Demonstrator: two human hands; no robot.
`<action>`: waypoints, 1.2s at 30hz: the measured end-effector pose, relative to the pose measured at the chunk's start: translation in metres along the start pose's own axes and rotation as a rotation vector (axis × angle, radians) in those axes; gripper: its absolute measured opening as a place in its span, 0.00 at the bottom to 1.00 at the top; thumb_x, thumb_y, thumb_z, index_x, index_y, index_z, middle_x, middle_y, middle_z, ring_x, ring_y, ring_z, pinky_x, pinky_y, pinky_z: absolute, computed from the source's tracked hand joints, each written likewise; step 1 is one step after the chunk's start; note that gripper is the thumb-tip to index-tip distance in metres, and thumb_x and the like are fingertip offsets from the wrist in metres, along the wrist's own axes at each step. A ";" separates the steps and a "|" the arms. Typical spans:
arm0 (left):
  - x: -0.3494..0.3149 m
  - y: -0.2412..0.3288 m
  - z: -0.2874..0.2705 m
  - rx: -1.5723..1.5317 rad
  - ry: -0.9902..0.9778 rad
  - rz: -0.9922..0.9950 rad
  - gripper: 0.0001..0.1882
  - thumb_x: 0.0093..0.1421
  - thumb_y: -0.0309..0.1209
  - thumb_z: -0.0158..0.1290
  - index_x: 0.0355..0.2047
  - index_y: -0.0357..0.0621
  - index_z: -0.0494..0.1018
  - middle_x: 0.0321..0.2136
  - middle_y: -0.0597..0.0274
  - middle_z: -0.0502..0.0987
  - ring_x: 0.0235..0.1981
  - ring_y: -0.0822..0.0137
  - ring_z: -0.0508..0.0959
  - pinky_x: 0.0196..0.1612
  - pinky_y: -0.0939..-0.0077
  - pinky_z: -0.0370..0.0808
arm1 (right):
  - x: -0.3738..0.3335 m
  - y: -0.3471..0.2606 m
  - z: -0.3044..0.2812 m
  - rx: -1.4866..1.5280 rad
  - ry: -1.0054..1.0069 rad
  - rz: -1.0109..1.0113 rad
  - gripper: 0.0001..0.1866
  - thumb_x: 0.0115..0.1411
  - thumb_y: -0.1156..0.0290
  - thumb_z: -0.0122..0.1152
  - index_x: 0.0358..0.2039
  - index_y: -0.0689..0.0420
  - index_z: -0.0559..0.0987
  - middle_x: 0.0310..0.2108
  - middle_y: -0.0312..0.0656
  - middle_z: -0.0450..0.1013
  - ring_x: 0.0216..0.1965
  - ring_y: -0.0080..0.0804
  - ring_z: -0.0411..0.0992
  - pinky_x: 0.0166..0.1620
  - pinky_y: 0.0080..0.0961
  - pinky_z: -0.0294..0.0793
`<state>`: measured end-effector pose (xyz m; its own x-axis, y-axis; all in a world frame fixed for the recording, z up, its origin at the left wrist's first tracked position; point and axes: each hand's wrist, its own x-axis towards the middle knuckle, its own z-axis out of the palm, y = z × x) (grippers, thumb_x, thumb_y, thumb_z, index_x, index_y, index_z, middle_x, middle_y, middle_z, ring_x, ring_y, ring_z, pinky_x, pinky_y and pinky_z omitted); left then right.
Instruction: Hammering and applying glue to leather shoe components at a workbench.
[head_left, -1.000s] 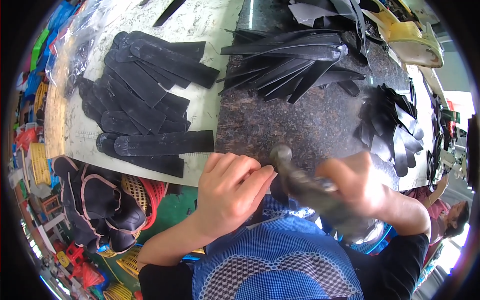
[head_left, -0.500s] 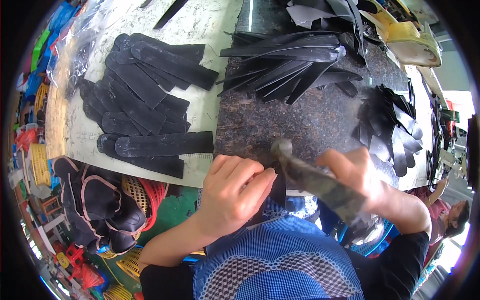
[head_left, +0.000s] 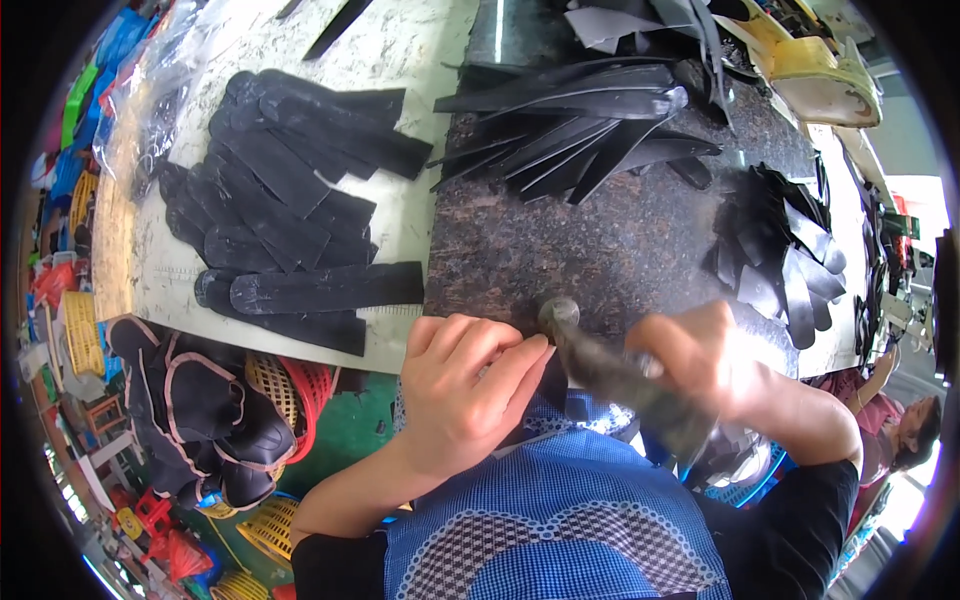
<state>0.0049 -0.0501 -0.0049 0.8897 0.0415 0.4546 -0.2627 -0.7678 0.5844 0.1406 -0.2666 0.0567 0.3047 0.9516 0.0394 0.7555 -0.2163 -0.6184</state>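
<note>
At the near edge of the dark stone slab, my left hand (head_left: 465, 385) is closed, thumb and fingertips pinching a black strip (head_left: 553, 375) of leather-like material. Most of that strip is hidden by the hand and the hammer. My right hand (head_left: 690, 355) grips a hammer (head_left: 615, 380), smeared by motion. Its round metal face (head_left: 559, 312) is at the slab edge, just right of my left fingertips; whether it touches the strip I cannot tell.
Black strips with rounded ends (head_left: 270, 200) lie overlapping on the white board at left. Another pile of strips (head_left: 600, 110) is at the slab's far side, and a bundle (head_left: 785, 250) at right. Baskets (head_left: 300, 400) stand below left. A person (head_left: 890, 430) is at far right.
The hammer's round face has come down a little toward the slab's near edge. My left hand has shifted slightly left and still pinches the strip.
</note>
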 end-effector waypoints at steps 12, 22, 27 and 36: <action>0.058 -0.028 0.012 -0.125 -0.125 0.220 0.15 0.43 0.22 0.71 0.34 0.39 0.83 0.29 0.64 0.76 0.30 0.61 0.76 0.34 0.69 0.74 | -0.028 0.004 -0.004 0.057 0.169 0.273 0.11 0.56 0.74 0.67 0.35 0.59 0.72 0.17 0.45 0.70 0.18 0.46 0.75 0.21 0.36 0.70; 0.041 -0.001 0.012 0.056 -0.200 0.140 0.16 0.48 0.18 0.61 0.40 0.34 0.80 0.32 0.62 0.74 0.32 0.63 0.76 0.36 0.70 0.75 | -0.005 0.007 -0.017 -0.044 0.132 0.206 0.12 0.57 0.71 0.68 0.32 0.58 0.71 0.17 0.42 0.70 0.17 0.43 0.75 0.21 0.37 0.71; 0.049 -0.012 0.007 0.019 -0.185 0.110 0.13 0.49 0.23 0.66 0.37 0.39 0.82 0.31 0.65 0.74 0.32 0.65 0.74 0.38 0.70 0.70 | -0.013 0.011 -0.003 -0.097 0.137 0.137 0.12 0.57 0.71 0.67 0.32 0.58 0.71 0.17 0.40 0.70 0.16 0.41 0.74 0.19 0.36 0.70; 0.045 -0.013 0.014 -0.111 -0.146 0.109 0.12 0.47 0.20 0.66 0.33 0.39 0.81 0.28 0.64 0.75 0.28 0.64 0.77 0.31 0.72 0.76 | -0.022 0.012 -0.004 -0.038 0.119 0.145 0.12 0.58 0.73 0.65 0.37 0.60 0.71 0.16 0.41 0.69 0.16 0.38 0.75 0.21 0.33 0.72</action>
<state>0.0533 -0.0472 -0.0014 0.8963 -0.1371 0.4217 -0.3926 -0.6874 0.6110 0.1459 -0.2909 0.0517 0.4764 0.8780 0.0461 0.7193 -0.3591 -0.5947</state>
